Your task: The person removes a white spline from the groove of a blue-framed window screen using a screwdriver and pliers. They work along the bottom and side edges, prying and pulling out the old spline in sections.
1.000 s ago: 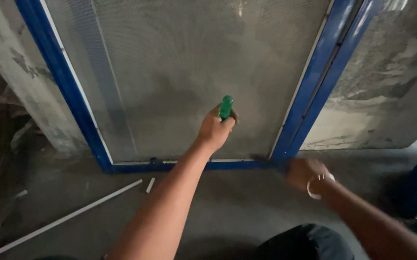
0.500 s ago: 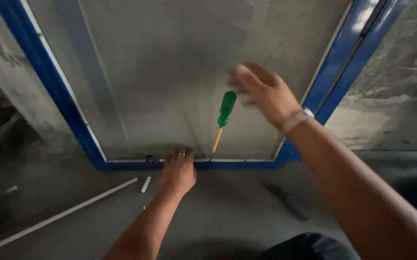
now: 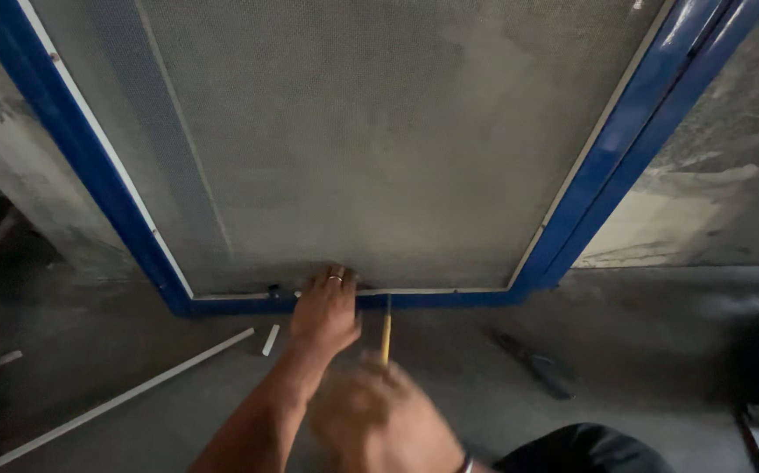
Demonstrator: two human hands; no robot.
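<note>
2 hands (image 3: 327, 311), blue frame (image 3: 91, 175), concrete floor (image 3: 625, 307)

Yellow-shafted screwdriver (image 3: 386, 331) against blue frame (image 3: 449, 300)

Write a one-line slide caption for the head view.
Left hand presses the blue screen frame bottom rail while right hand holds a yellow-shafted screwdriver.
</note>
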